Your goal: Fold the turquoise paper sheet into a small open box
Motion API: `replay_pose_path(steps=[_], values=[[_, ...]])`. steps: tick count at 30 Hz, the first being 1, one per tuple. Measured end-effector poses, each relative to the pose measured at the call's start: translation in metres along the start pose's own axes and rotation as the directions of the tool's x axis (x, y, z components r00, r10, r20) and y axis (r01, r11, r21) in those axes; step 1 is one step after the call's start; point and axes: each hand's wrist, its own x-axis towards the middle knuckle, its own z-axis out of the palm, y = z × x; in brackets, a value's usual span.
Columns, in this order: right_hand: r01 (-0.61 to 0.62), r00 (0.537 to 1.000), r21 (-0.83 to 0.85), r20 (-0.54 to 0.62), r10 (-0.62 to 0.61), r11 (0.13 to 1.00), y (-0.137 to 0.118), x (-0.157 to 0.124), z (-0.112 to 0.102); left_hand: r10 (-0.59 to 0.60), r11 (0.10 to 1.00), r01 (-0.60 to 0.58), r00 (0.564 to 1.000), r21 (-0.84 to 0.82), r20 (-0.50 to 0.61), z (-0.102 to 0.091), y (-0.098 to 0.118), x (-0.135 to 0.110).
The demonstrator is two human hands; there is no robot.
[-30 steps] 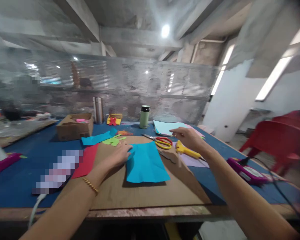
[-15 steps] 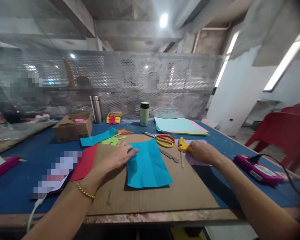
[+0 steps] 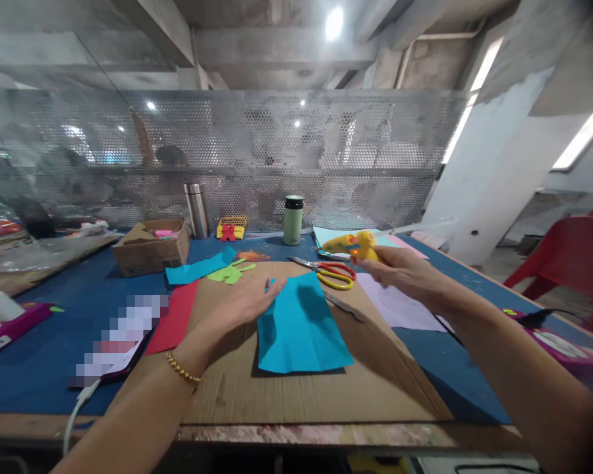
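A crinkled blue sheet of paper [image 3: 301,329] lies on the brown cardboard [image 3: 227,388] in front of me. My left hand [image 3: 250,299] is at its upper left edge, thumb on top and fingers at the side, holding it there. In my right hand [image 3: 400,266] is a yellow glue gun [image 3: 348,243], raised above the table with its nozzle toward the left. A pale glue stick [image 3: 420,228] sticks out of its back. Scissors [image 3: 333,273] with red and yellow handles and a grey knife blade [image 3: 343,306] lie right of the blue sheet.
Red paper [image 3: 172,319], a blue strip [image 3: 200,266] and green scraps [image 3: 230,273] lie left. Behind stand a cardboard box [image 3: 153,253], a steel flask [image 3: 196,210] and a green bottle [image 3: 293,224]. Lilac paper [image 3: 400,306] and a purple power strip [image 3: 563,345] are at right; a phone [image 3: 123,342] charges at left.
My right hand has lifted the glue gun off the lilac paper and turned its nozzle leftward. My left hand stays at the blue sheet's edge. The view has shifted slightly.
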Motion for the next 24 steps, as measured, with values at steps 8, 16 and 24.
replay_pose_path(steps=[8, 16, 24], values=[[0.116, 0.971, 0.169, 0.186, -0.147, 0.979, -0.031, 0.024, 0.062, -0.067, 0.998, 0.066, 0.996, 0.006, 0.059, 0.0, 0.011, 0.005], [0.14, 0.966, 0.087, 0.208, -0.156, 0.986, -0.011, 0.033, 0.085, -0.222, 0.97, 0.211, 0.971, 0.119, 0.086, -0.006, 0.01, 0.006], [0.149, 0.974, 0.031, 0.171, -0.152, 0.988, -0.012, 0.032, 0.089, -0.215, 0.974, 0.211, 0.975, 0.086, 0.046, -0.003, 0.006, 0.003]])
